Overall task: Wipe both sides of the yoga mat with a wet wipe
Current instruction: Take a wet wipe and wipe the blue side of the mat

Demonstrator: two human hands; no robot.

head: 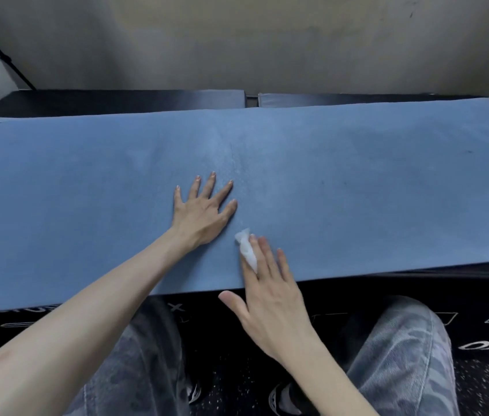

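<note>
Head view, looking down: a blue yoga mat (357,181) lies flat and spread across a dark surface (57,100), reaching from the left edge of the picture to the right, its near edge hanging just past the surface above the person's knees in grey patterned trousers (402,355).

Left hand (204,208) lies palm down on the mat near its middle, fingers straight and fanned apart, holding nothing; this wide, flat grip looks meant to pin the mat so it does not slide or ripple under the rubbing.

Right hand (270,295) reaches over the near edge, just beside the left. A crumpled white wet wipe (247,249) sits under its straight fingertips and pokes out beyond them, pressed to the mat by flat fingers, not pinched; the thumb stands off to the side, clear of the wipe. Pressing with flat fingers likely spreads the wipe over more of the mat.

A paler, mottled band runs up the mat from around the hands, which may be damp, though I cannot tell for sure. Judging by the mat lying face up, the underside is probably not yet wiped.
</note>
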